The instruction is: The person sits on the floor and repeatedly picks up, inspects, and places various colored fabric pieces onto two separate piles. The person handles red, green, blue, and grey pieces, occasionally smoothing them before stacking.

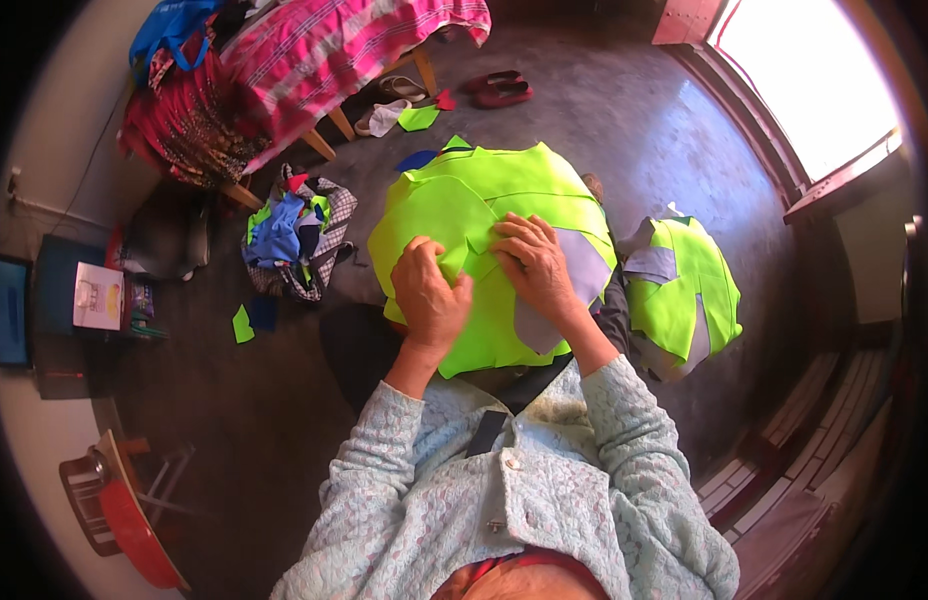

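Neon-green cloth pieces [439, 210]: layered in a rounded pile at the wearer's lap, grey cloth [584, 265] showing at its right side. Left hand [434, 295]: thumb and fingers closed, pinching a small folded flap of the green. Right hand [534, 265]: fingers bent, tips touching the pile near the flap; cannot tell whether they grip. Green-and-grey heap [689, 285]: floor [604, 110], right. Checked bag [334, 205] stuffed with mixed cloths [274, 235]: floor, left.
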Action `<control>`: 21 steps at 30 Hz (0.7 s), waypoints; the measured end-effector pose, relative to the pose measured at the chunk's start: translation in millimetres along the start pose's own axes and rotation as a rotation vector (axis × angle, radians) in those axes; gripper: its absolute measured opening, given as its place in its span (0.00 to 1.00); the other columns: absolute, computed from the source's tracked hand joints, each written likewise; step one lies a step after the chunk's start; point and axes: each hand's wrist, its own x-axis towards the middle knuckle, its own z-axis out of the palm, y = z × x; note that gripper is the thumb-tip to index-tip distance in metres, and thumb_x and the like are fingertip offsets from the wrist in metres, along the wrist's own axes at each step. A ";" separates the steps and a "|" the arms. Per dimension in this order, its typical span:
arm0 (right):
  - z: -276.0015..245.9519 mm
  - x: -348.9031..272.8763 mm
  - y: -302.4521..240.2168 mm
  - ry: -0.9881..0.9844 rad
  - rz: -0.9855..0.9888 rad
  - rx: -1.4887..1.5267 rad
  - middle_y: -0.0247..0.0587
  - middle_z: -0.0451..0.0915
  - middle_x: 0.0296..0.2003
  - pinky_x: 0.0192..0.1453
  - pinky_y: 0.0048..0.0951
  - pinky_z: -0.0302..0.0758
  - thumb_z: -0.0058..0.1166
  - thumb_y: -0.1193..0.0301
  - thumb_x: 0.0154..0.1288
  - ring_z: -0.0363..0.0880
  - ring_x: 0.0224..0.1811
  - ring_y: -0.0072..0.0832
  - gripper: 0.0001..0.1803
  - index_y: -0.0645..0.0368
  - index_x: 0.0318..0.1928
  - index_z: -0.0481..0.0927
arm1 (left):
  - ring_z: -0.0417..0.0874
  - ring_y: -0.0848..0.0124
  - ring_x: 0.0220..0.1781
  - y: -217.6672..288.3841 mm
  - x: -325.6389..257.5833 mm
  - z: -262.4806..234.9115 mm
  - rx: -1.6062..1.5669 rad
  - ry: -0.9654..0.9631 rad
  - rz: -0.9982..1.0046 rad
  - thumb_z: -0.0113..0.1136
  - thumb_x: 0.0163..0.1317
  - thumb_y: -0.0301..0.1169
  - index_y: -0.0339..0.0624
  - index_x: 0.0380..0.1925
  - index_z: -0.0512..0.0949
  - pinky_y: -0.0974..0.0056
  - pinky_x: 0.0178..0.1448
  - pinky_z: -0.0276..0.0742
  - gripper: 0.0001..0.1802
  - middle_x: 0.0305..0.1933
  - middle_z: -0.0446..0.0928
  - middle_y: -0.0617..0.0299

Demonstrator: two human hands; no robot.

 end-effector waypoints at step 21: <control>0.4 -8.4 2.1 0.156 0.043 0.156 0.43 0.81 0.44 0.65 0.41 0.67 0.58 0.76 0.56 0.76 0.57 0.38 0.12 0.56 0.43 0.81 | 0.77 0.56 0.45 13.8 21.9 -27.3 0.031 -0.252 0.265 0.64 0.56 0.33 0.42 0.34 0.79 0.53 0.56 0.69 0.09 0.39 0.78 0.55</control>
